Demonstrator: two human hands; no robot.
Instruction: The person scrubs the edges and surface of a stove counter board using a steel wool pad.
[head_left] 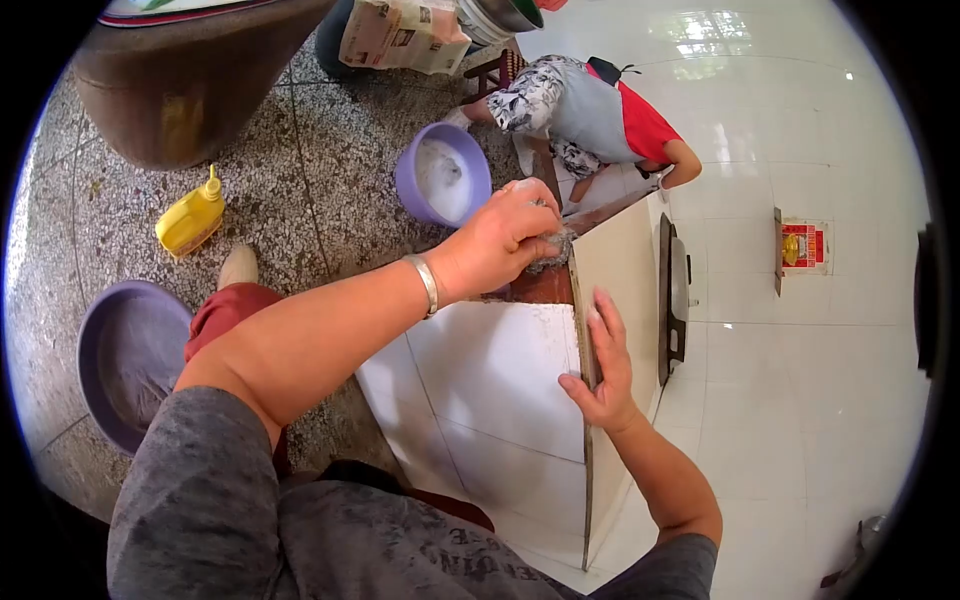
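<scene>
My left hand (500,240), with a bracelet on its wrist, is closed around a grey wire scouring pad (552,252). The pad presses on a reddish-brown surface (545,288) just under the edge of a cream countertop (622,262). My right hand (608,370) rests on the countertop near its edge, fingers stretched out and thumb apart, holding nothing. White tiles (500,370) cover the counter's side below. Close beyond my left hand, a purple bucket (415,185) on the floor contains whitish suds.
Another person (590,115) bends beside the counter's far end. A dark pan (675,290) sits on the countertop by the tiled wall. On the speckled floor stand a yellow bottle (190,222), a purple basin (92,370) and a large brown jar (180,90).
</scene>
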